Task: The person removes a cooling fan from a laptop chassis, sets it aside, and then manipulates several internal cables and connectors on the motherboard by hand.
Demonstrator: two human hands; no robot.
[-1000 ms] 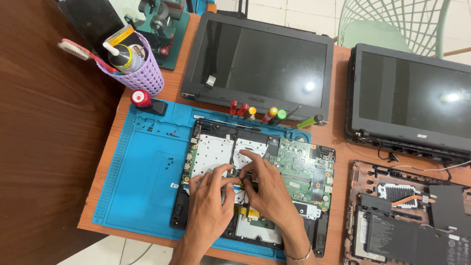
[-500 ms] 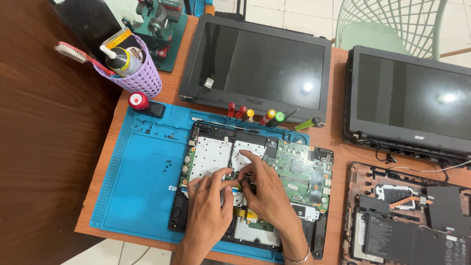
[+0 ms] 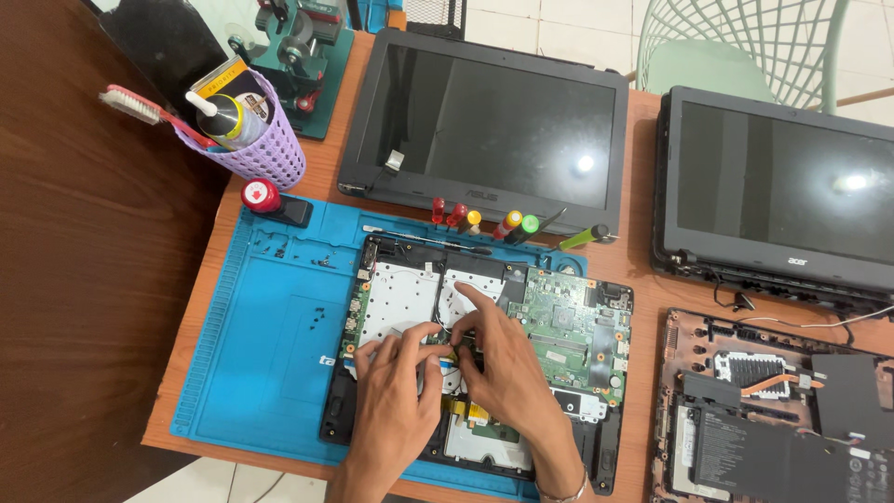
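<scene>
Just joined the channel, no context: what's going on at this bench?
A person has both hands inside an opened laptop base lying on a blue mat. The left hand and right hand pinch at a small part mid-board, beside the green motherboard. Screwdrivers lie along the mat's top edge.

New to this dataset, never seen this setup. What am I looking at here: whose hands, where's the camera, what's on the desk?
One camera sits on a person's head and looks down at their own bare hands. On a wooden desk lies a blue work mat with an opened laptop base, its green circuit board exposed. The left hand and right hand meet over the middle of the base, fingertips on a small part; what they pinch is too small to tell. Behind are screwdrivers, two dark laptop screens and a purple basket of tools. A second opened base lies at right.
</scene>
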